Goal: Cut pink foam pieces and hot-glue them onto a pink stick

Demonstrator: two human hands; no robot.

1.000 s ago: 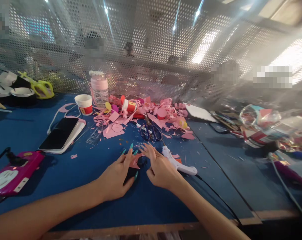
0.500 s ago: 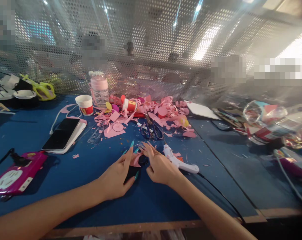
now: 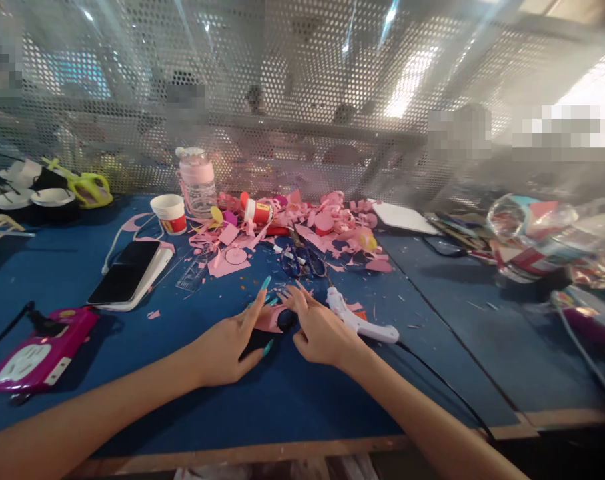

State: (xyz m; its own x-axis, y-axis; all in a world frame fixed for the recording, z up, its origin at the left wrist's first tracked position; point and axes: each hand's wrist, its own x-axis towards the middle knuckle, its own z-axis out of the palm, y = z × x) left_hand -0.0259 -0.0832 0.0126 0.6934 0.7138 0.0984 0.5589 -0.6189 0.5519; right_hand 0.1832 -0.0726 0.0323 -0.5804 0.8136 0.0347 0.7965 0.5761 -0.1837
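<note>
paper [image 3: 269, 321], pink, lies between the left hand [image 3: 227, 347] and right hand [image 3: 325, 330], a dark disc [image 3: 285, 320] at its side; i can't tell if either pinches it. if the right wrist swings outward, it could jog the glue gun [image 3: 362, 325]. scraps [image 3: 327, 227] and scissors [image 3: 306, 253] crowd the far side; nearer, bare table [image 3: 262, 420] runs open to its edge.

Worktop [image 3: 272, 420] looks matt and smooth from where I stand. Glue gun [image 3: 365, 326]: smooth white plastic. Phone [image 3: 126, 272]: glossy face. Power strip [image 3: 77, 327]: shiny plastic. Scraps [image 3: 325, 223] — matt, paper-like. Partition [image 3: 302, 143] — perforated metal. Left hand [image 3: 225, 350]: glossy nails [image 3: 266, 283].
</note>
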